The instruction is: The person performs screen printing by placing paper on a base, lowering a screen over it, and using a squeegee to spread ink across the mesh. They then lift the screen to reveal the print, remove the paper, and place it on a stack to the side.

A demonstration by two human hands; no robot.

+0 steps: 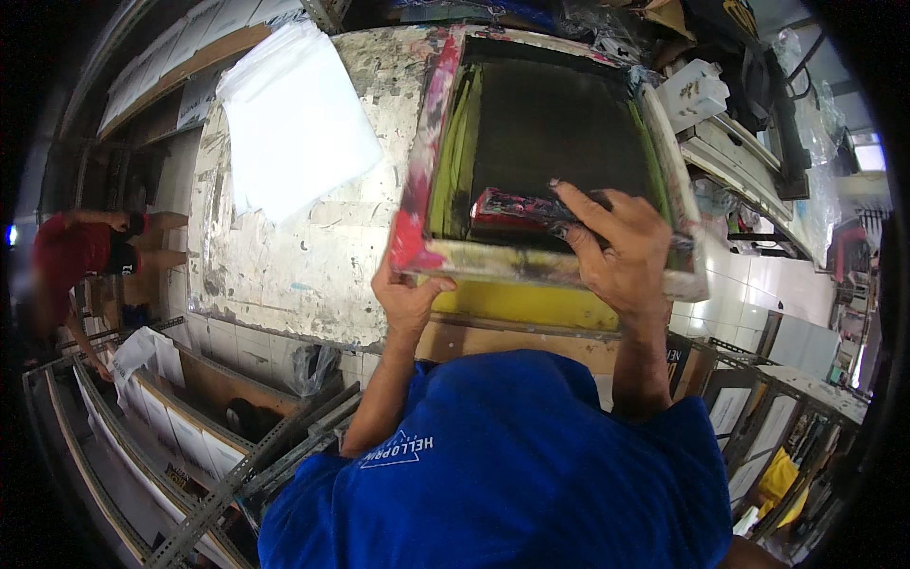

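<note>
A screen printing frame (pixel 439 123) with a dark mesh, its rails stained red, pink and green, is in front of me. My left hand (pixel 409 302) grips its near left corner, thumb on the near rail. Inside the frame, a squeegee (pixel 517 211) smeared with red and black ink lies across the near part of the mesh. My right hand (pixel 621 242) reaches over the near rail, index finger and thumb around the squeegee's right end; its other fingers are partly hidden. A yellow surface (pixel 531 302) shows below the near rail.
White sheets (pixel 296 123) lie on the ink-stained table (pixel 275 275) to the left. A white box (pixel 694 93) stands at the back right. Racks with boards (pixel 190 427) fill the lower left. Another person in red (pixel 81 256) bends over them at the far left.
</note>
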